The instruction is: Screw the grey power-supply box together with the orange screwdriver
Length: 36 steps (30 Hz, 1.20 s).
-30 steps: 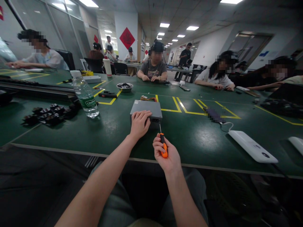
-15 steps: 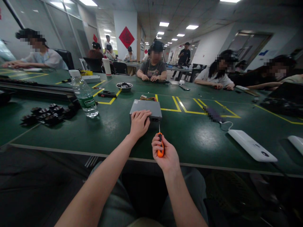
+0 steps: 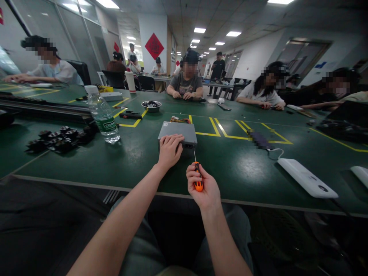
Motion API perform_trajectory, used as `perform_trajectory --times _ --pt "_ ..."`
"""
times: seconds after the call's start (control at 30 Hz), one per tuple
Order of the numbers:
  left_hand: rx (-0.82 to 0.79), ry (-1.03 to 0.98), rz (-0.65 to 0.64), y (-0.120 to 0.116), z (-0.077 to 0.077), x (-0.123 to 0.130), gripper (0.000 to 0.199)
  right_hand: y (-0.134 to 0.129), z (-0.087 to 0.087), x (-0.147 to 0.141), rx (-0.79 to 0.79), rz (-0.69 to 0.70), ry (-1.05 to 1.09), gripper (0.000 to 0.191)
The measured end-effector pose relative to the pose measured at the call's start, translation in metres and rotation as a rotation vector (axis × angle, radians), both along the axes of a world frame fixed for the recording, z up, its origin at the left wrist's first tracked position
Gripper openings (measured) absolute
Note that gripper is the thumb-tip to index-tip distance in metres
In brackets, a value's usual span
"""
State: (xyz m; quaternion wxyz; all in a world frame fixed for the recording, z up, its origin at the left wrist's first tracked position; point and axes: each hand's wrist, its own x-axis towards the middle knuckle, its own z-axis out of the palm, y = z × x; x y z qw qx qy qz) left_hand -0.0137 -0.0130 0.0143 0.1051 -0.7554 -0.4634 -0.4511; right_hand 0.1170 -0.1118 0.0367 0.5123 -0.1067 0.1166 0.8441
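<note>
A grey metal box [image 3: 181,130] sits on the green table [image 3: 138,161], with a bundle of coloured wires [image 3: 179,120] at its back. My left hand [image 3: 170,149] lies on the top and front edge of the box, fingers slightly spread. My right hand [image 3: 203,186] is wrapped round the handle of an orange and black screwdriver [image 3: 198,183]. The screwdriver's shaft points away from me, its tip at the lower right front corner of the box. Whether the tip sits in a screw is too small to tell.
A water bottle [image 3: 102,115] and black parts [image 3: 60,138] are at the left. Behind are a metal bowl [image 3: 151,106] and a black-and-red tool [image 3: 130,115]. A white power bank [image 3: 307,178] with a cable lies right. Several people sit around the table.
My right hand has shifted slightly to the right with the screwdriver, whose handle has turned and tilts a little more. My left hand stays on the box.
</note>
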Motion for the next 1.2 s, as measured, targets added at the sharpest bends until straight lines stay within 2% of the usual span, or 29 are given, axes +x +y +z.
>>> perform_trajectory --times 0.17,0.33,0.63,0.87,1.2 --pt "0.002 0.004 -0.002 0.0 0.0 0.0 0.024 0.001 0.0 0.001 0.014 0.008 -0.057 0.025" --pt "0.001 0.005 0.001 0.0 0.0 0.0 0.025 0.001 -0.001 0.0 -0.004 -0.003 -0.015 0.021" --pt "-0.008 0.004 0.003 0.0 -0.001 0.0 0.025 0.001 -0.004 0.001 0.068 0.009 0.028 0.025" --pt "-0.021 0.013 0.011 0.0 0.0 0.0 0.026 -0.006 -0.012 -0.009 0.18 0.055 -0.087 0.021" --pt "-0.024 0.031 0.017 0.001 -0.001 -0.001 0.027 0.004 -0.01 -0.021 0.115 0.091 -0.112 0.031"
